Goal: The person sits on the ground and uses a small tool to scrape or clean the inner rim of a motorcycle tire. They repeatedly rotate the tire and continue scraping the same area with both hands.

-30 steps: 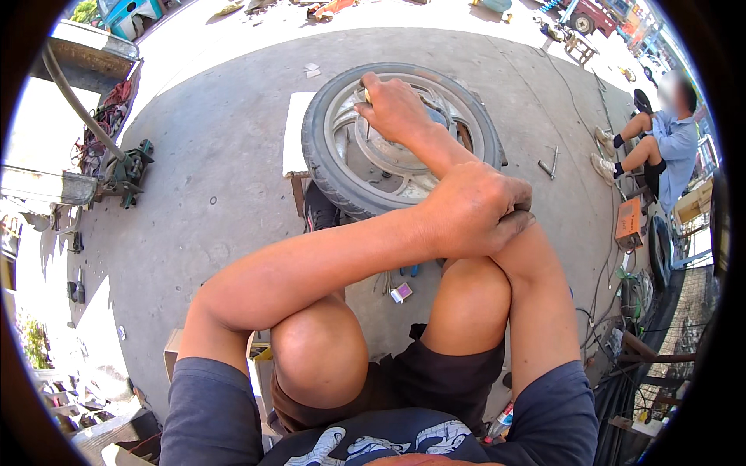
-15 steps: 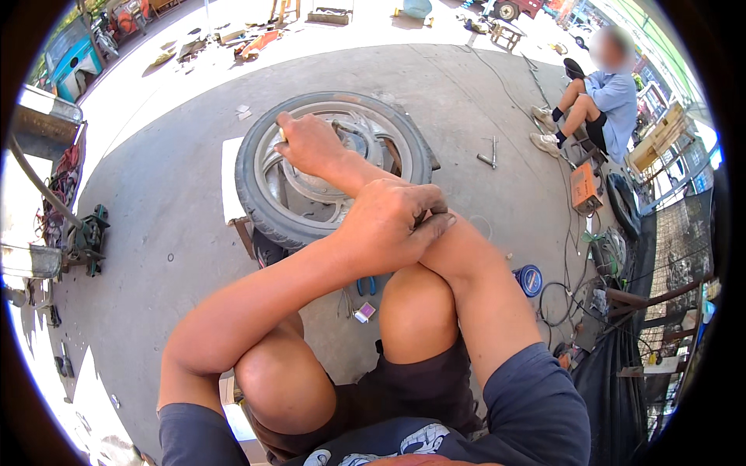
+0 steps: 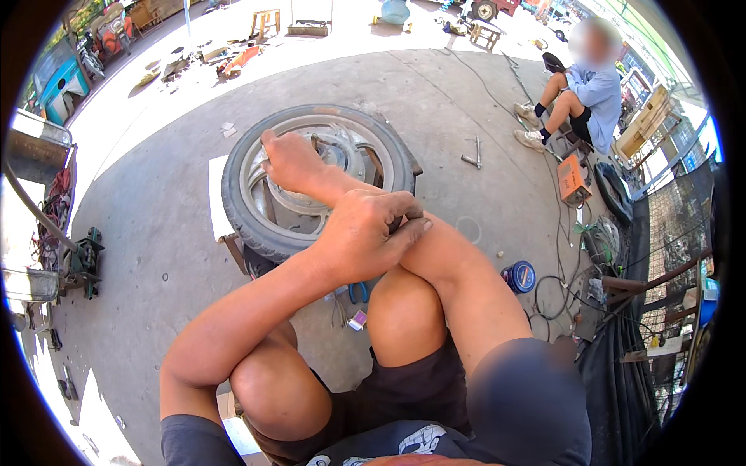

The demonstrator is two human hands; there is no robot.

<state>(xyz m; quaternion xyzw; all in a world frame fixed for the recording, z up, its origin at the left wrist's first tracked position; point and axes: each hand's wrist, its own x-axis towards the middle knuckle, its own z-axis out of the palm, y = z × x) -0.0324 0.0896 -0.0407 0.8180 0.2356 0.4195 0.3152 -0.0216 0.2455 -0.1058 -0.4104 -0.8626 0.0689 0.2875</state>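
Note:
A motorcycle wheel (image 3: 237, 213) with a grey cast rim and black tyre lies flat in front of my knees, raised off the ground on a support. Over its far left part, my right hand (image 3: 294, 161) is closed in a fist near the rim; whatever its fingers hold is hidden. My left hand (image 3: 365, 237) crosses over and rests against my right forearm. Its darkened fingers and thumb curl toward each other, and what is between them I cannot make out. The wheel's hub (image 3: 330, 167) is partly covered by my right wrist.
Pliers with blue handles (image 3: 358, 293) and a small pink-and-white box (image 3: 357, 320) lie by my knee. To the right are a blue tin (image 3: 519, 276), an orange machine (image 3: 573, 180) with cables, and a T-shaped wrench (image 3: 475, 154). A person (image 3: 597, 97) sits beyond them.
The view has shifted slightly, so the wheel and surroundings appear a little further left. Both hands keep nearly the same pose, the right one still over the wheel's left side.

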